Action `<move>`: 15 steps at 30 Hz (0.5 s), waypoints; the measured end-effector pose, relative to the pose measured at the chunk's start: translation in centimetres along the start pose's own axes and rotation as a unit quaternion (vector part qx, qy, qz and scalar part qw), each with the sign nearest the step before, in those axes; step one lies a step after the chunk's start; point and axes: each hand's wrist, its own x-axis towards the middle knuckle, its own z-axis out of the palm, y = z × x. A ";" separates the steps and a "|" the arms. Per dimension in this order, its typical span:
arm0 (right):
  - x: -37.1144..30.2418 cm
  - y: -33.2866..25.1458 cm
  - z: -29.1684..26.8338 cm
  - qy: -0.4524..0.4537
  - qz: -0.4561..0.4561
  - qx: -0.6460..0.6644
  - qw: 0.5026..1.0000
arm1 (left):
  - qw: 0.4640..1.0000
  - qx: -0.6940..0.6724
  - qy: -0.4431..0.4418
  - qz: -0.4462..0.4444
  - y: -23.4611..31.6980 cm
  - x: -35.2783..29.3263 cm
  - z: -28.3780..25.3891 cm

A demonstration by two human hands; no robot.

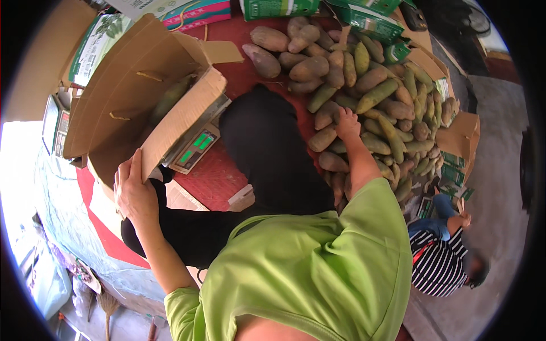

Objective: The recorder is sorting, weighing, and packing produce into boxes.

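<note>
My left hand (136,190) grips the near edge of an open cardboard box (187,116), thumb and fingers on either side of its flap. Inside the box lies at least one greenish root vegetable (170,101), mostly in shadow. The box stands on a digital scale (196,149) with a lit green display. To the right, my right hand (347,125) reaches onto a large pile of brown and green root vegetables (378,95). Its fingers curl over one of them at the pile's left side, partly hiding it.
Green printed cartons (278,8) stand behind the pile, and an opened brown carton (458,133) borders its right side. A person in a striped top (438,264) is at the lower right. A broom (108,307) stands at the lower left. My bent knee (261,125) is between scale and pile.
</note>
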 end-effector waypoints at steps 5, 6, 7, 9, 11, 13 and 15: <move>1.1 1.2 2.1 0.015 -0.038 -0.047 0.998 | 1.000 -0.005 0.015 0.013 0.1 0.2 0.2; 1.0 1.4 2.4 0.000 -0.038 -0.049 0.998 | 1.000 -0.005 0.016 0.021 0.2 0.2 0.2; 0.6 1.2 2.6 -0.015 -0.037 -0.052 0.998 | 0.999 -0.008 0.024 0.025 0.1 0.2 0.2; 0.0 -0.8 0.6 -0.041 -0.043 -0.087 0.994 | 1.000 0.002 0.025 0.015 -0.2 -0.1 0.1; -0.3 -0.8 0.3 -0.031 -0.045 -0.138 0.989 | 0.999 0.002 0.032 0.027 -0.4 0.1 0.3; -0.2 -0.6 1.0 -0.016 -0.050 -0.154 0.987 | 0.999 -0.001 0.031 0.023 -0.3 0.3 0.2; -0.2 -0.6 1.6 -0.001 -0.060 -0.168 0.984 | 0.999 -0.003 0.026 0.021 -0.2 0.3 0.0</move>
